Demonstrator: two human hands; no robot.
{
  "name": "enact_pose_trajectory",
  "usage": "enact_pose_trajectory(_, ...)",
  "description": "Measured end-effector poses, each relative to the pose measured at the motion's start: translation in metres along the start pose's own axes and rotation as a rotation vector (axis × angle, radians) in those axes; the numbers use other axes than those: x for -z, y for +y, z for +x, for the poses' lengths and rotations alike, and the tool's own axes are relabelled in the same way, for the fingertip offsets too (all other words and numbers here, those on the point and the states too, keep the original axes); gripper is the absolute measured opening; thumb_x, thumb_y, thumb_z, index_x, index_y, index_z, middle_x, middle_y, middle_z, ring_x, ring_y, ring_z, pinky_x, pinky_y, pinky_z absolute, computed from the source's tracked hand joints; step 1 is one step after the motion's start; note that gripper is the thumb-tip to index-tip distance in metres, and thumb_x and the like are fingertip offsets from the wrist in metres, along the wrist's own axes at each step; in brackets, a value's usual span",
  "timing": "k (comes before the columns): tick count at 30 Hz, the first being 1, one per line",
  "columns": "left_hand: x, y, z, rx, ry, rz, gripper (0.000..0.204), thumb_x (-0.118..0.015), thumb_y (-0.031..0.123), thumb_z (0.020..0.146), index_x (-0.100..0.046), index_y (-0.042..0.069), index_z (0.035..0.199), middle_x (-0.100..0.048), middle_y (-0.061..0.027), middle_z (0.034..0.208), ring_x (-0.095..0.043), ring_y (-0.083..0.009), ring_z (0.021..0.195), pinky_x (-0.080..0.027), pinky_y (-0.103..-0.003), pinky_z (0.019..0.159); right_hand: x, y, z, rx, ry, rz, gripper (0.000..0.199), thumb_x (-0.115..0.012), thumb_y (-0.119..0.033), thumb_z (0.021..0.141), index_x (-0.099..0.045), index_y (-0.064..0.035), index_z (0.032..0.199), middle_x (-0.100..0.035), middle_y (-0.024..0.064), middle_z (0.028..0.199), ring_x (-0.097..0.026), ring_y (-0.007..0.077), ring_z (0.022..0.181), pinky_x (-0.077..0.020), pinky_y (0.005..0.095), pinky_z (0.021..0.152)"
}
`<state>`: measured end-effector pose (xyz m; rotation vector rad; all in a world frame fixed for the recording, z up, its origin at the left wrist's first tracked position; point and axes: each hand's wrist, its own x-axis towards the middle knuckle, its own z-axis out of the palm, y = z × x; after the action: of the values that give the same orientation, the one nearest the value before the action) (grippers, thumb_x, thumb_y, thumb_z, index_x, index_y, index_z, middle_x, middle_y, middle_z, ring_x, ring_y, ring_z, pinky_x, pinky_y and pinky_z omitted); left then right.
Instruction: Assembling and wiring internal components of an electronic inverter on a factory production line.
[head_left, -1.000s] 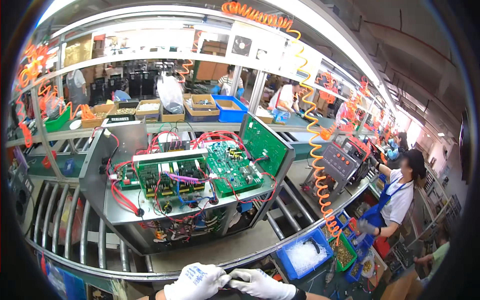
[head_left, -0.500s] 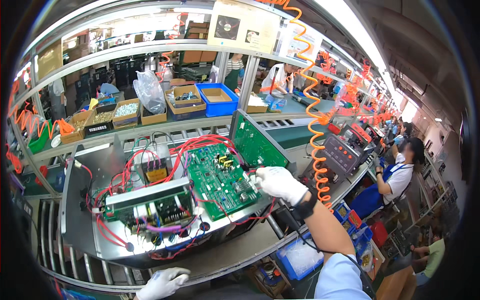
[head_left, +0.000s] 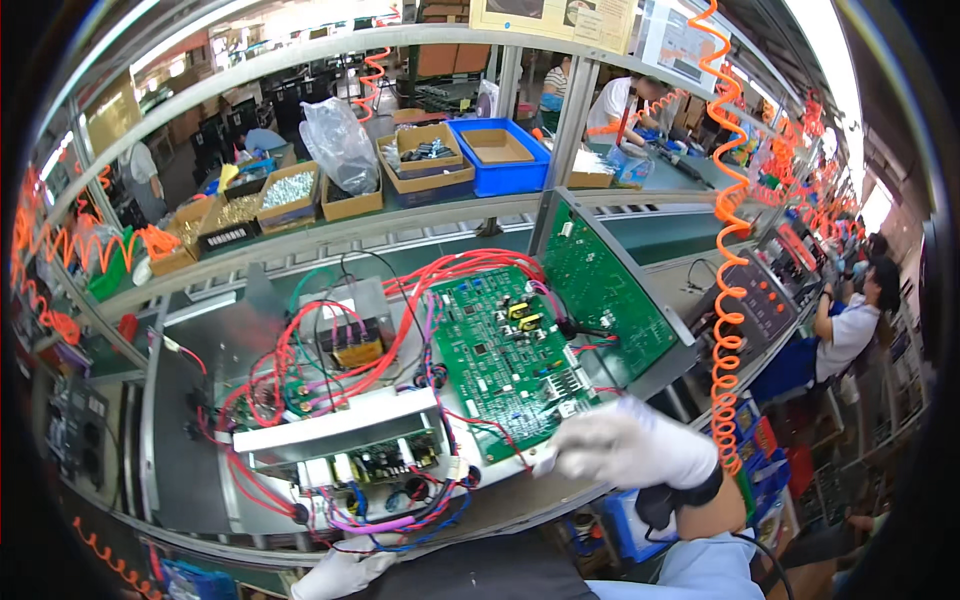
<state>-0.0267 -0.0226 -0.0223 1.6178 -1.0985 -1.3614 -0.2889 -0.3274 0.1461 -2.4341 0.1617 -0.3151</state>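
An open metal chassis (head_left: pixel 215 500) lies before me, full of red wires (head_left: pixel 470 262) and circuit boards. Flat on its right part is a green circuit board (head_left: pixel 490 365); another green board (head_left: pixel 615 290) stands tilted on a raised panel. My right hand (head_left: pixel 635 445), white-gloved, is at the flat board's near right corner. Its fingers are bent and closed, slightly blurred; what they hold, if anything, is hidden. Low at the chassis's front edge, my left hand (head_left: pixel 345 572), also gloved, has its fingers loosely stretched beside a purple-sleeved cable bundle (head_left: pixel 375 524). A power board with a metal heat sink (head_left: pixel 335 420) lies nearby.
Behind the chassis, a shelf bears cardboard boxes of screws (head_left: pixel 288 190), a clear plastic bag (head_left: pixel 340 145) and a blue bin (head_left: pixel 497 185). An orange coiled hose (head_left: pixel 735 290) hangs at the right, before a dark control panel (head_left: pixel 760 290). A person (head_left: pixel 850 330) works further right.
My right hand has drawn back from the cables between the boards to the flat board's near corner. My left hand has come against the chassis's front edge. The view has shifted leftward and down.
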Motion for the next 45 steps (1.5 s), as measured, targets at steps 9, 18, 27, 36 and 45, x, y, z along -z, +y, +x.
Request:
enact_pose_trajectory(9, 0.024, 0.123, 0.003, -0.026, -0.149, 0.193, 0.032, -0.059, 0.006, 0.089, -0.061, 0.004, 0.121, -0.064, -0.003, 0.083, -0.052, -0.0104, 0.064, -0.043, -0.025, 0.059, -0.123, 0.019, -0.018, 0.007, 0.052, 0.538, 0.023, -0.053, -0.009, 0.094, -0.058, -0.0029, 0.115, -0.059, 0.0094, 0.089, -0.06, 0.0241, 0.081, -0.0498, 0.0327, 0.074)
enact_pose_trajectory(18, 0.039, 0.217, -0.038, -0.069, 0.153, 1.021, 0.017, -0.06, 0.006, 0.084, -0.068, 0.002, 0.098, -0.066, -0.0147, 0.086, -0.064, -0.0309, 0.086, -0.049, -0.036, 0.078, -0.108, 0.04, -0.005, 0.111, 0.063, 0.232, 0.024, -0.051, -0.018, 0.094, -0.06, -0.0093, 0.114, -0.065, 0.012, 0.09, -0.065, 0.0294, 0.081, -0.0522, 0.0368, 0.067)
enact_pose_trajectory(27, -0.012, 0.23, -0.036, -0.325, 0.446, 0.909, 0.023, -0.065, -0.003, 0.078, -0.068, 0.002, 0.101, -0.067, -0.0126, 0.085, -0.065, -0.0274, 0.077, -0.051, -0.032, 0.072, -0.07, 0.046, -0.02, 0.075, 0.031, 0.687, 0.025, -0.059, -0.022, 0.094, -0.063, -0.0044, 0.11, -0.066, 0.011, 0.092, -0.067, 0.0252, 0.078, -0.0525, 0.0337, 0.067)
enact_pose_trajectory(36, -0.047, 0.176, 0.022, -0.578, 0.05, 0.961, 0.027, -0.06, 0.019, 0.089, -0.059, 0.004, 0.111, -0.063, -0.0058, 0.07, -0.061, -0.0233, 0.055, -0.046, -0.035, 0.047, -0.094, 0.027, 0.017, 0.328, -0.57, 0.489, 0.027, -0.052, -0.028, 0.098, -0.061, -0.0059, 0.111, -0.064, 0.0079, 0.088, -0.064, 0.023, 0.075, -0.0496, 0.0325, 0.067)
enact_pose_trajectory(45, -0.04, 0.162, 0.005, -0.539, -0.054, 0.866, 0.03, -0.051, 0.013, 0.09, -0.054, 0.005, 0.119, -0.062, -0.0097, 0.07, -0.062, -0.0287, 0.059, -0.048, -0.042, 0.048, -0.068, 0.002, 0.004, -0.233, -0.411, 0.907, 0.018, -0.065, -0.009, 0.089, -0.068, 0.002, 0.103, -0.07, 0.0063, 0.098, -0.063, 0.0118, 0.094, -0.0485, 0.026, 0.084)
